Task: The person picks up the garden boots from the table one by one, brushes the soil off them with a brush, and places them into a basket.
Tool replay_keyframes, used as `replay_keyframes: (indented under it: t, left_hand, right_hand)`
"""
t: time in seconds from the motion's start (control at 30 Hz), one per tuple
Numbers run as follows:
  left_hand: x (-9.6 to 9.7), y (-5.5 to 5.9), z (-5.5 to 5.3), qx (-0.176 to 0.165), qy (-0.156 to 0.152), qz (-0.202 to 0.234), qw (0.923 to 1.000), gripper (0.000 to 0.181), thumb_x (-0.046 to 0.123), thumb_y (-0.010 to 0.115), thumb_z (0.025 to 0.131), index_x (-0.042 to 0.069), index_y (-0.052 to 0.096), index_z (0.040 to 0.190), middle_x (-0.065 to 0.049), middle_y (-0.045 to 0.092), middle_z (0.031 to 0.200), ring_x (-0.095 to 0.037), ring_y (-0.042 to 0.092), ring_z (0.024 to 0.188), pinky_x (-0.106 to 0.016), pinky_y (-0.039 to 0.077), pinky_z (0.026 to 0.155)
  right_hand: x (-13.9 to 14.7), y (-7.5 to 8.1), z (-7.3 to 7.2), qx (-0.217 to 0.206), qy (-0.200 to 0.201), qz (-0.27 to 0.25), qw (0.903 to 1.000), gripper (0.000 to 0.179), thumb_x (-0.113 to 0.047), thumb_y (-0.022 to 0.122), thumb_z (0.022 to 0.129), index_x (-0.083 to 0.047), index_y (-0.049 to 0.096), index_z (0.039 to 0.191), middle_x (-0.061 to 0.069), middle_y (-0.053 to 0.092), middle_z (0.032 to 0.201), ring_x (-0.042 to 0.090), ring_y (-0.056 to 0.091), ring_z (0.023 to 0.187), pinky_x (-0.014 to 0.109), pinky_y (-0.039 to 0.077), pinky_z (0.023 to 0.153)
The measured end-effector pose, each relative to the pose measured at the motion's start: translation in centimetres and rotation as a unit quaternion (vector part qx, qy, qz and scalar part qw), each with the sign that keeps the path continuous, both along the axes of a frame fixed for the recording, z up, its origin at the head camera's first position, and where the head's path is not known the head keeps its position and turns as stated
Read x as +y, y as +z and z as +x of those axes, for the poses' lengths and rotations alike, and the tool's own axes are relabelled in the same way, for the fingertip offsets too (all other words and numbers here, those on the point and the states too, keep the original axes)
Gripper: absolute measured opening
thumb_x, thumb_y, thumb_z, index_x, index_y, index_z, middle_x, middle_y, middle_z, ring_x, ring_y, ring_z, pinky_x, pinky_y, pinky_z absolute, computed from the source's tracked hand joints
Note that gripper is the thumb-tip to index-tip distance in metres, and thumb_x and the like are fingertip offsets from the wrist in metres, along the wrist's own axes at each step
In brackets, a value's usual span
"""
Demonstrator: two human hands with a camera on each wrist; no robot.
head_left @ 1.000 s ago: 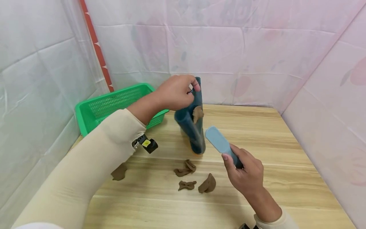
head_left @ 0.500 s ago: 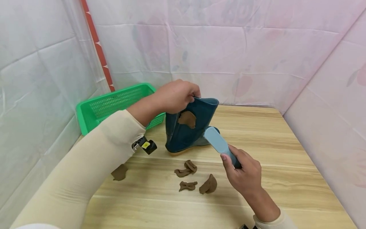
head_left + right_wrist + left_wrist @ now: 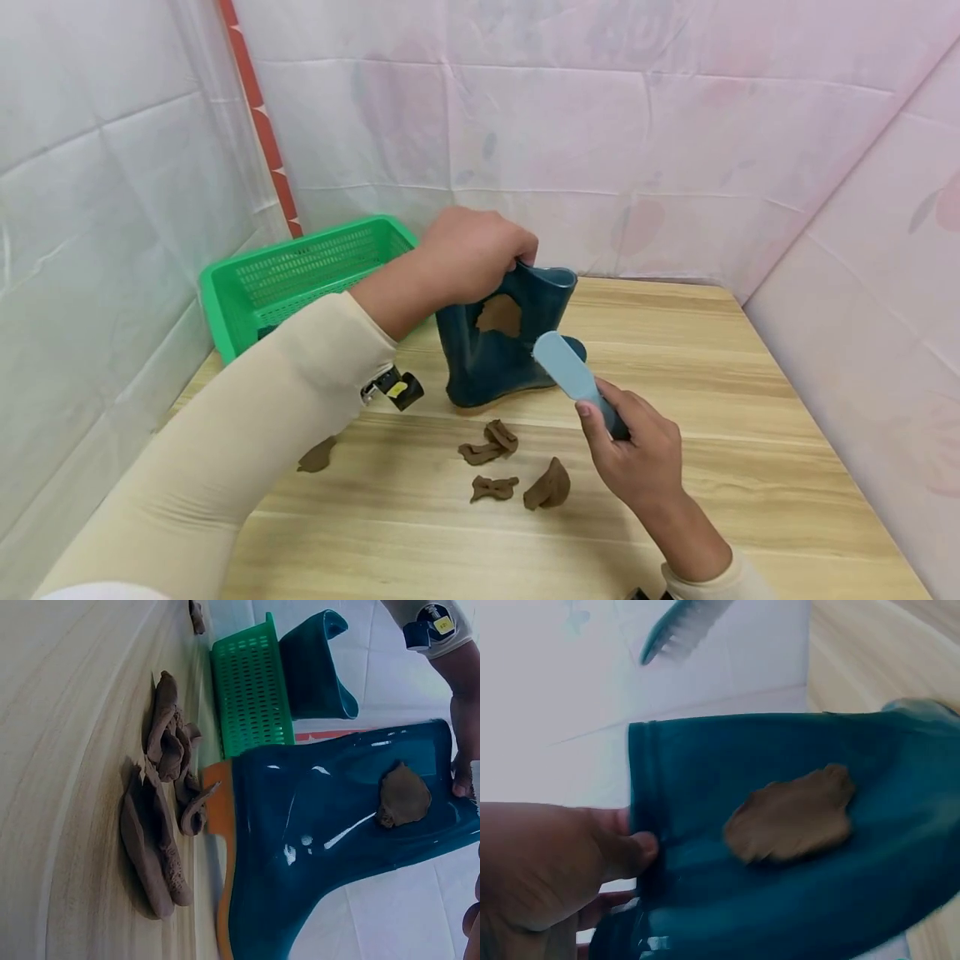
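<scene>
A dark teal rubber boot [image 3: 491, 367] with an orange sole stands on the table, toe pointing right. My left hand [image 3: 480, 254] pinches its top rim, thumb on the near side in the left wrist view. On the boot's shaft sticks a flat brown clay-like patch [image 3: 500, 316], also plain in the right wrist view [image 3: 405, 795]. My right hand [image 3: 645, 454] grips the handle of a light blue brush [image 3: 566, 367], just in front of the boot's toe. White bristles of the brush [image 3: 690, 626] show in the left wrist view. The boot's inside is mostly hidden.
Several brown clay-like pieces [image 3: 547, 483] lie on the wooden table [image 3: 712, 350] in front of the boot, with another piece [image 3: 317, 455] near the left sleeve. A green perforated basket [image 3: 217, 308] stands back left; a second teal boot [image 3: 319, 671] sticks up from it.
My left hand has turned the boot from end-on to side-on, bringing its patched side round toward me, then shifted it slightly right. The right hand with the brush has hardly moved.
</scene>
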State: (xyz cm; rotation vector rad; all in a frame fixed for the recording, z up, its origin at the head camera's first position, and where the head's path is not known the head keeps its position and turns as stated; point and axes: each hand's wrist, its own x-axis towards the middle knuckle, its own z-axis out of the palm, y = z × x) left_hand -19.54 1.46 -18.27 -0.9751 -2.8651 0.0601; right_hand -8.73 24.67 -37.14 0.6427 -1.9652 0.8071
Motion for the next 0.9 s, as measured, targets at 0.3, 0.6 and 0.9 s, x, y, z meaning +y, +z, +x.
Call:
replay_keyframes:
  t: [0.3,0.6,0.9]
  left_hand:
    - [-0.4,-1.4,-0.2,-0.001,0.027,0.053,0.9982,0.018,0.019,0.069,0.100,0.021,0.067,0.118,0.003,0.071,0.110,-0.017,0.064,0.096,-0.039,0.054,0.079]
    - [-0.5,-2.6,0.1,-0.012,0.025,0.144,0.9891,0.031,0.006,0.047,0.108,0.014,0.068,0.130,-0.003,0.071,0.121,-0.020,0.066,0.108,-0.034,0.054,0.089]
    - [-1.6,-4.2,-0.8,-0.036,0.030,0.173,0.9838,0.031,0.009,0.046,0.110,0.011,0.064,0.134,-0.006,0.068,0.128,-0.021,0.064,0.114,-0.034,0.053,0.095]
  right_hand:
    - [-0.2,0.1,0.1,-0.012,0.001,0.003,0.9999,0.056,-0.046,0.056,0.104,0.006,0.076,0.111,0.014,0.075,0.085,0.021,0.068,0.063,0.030,0.055,0.055]
    - [-0.2,0.3,0.0,-0.001,0.002,0.008,1.0000,0.054,-0.044,0.058,0.104,0.007,0.076,0.109,0.013,0.073,0.081,0.016,0.059,0.058,0.030,0.048,0.049]
    - [-0.9,1.4,-0.8,-0.064,-0.012,0.055,0.9964,0.045,-0.036,0.064,0.102,0.006,0.074,0.114,0.019,0.074,0.092,0.023,0.067,0.066,0.040,0.053,0.051]
